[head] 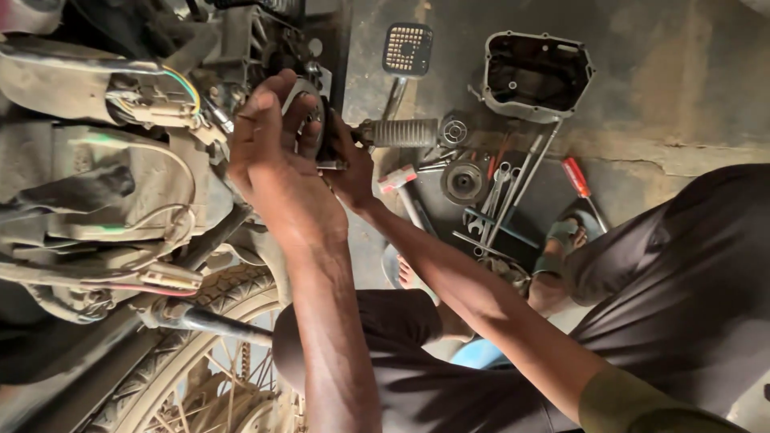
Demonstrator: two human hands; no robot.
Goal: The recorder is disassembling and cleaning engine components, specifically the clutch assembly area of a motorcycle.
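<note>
The dusty grey motorcycle engine side [120,184] fills the left of the view above the spoked, knobbly-tyred wheel [216,353]. Against its right edge sits the round dark metal engine part [309,112], directly ahead of both hands. The left hand [273,160] cups it with fingers curled half-closed; the right hand [349,164] grips its right rim, equally near.

On the stained concrete floor [674,88] lies a dark, hollow cast-metal engine cover [536,74], open side up. Beside it sits a square perforated metal pedal pad [407,49]. A ribbed black rubber footpeg [399,133] projects near a round grey metal pulley-like disc [464,182]. Several steel open-ended spanners [496,196] lie clustered together, just beside a red-handled screwdriver [577,178]. A dusty spoked wheel with knobbly tyre [210,353] occupies the lower left
</note>
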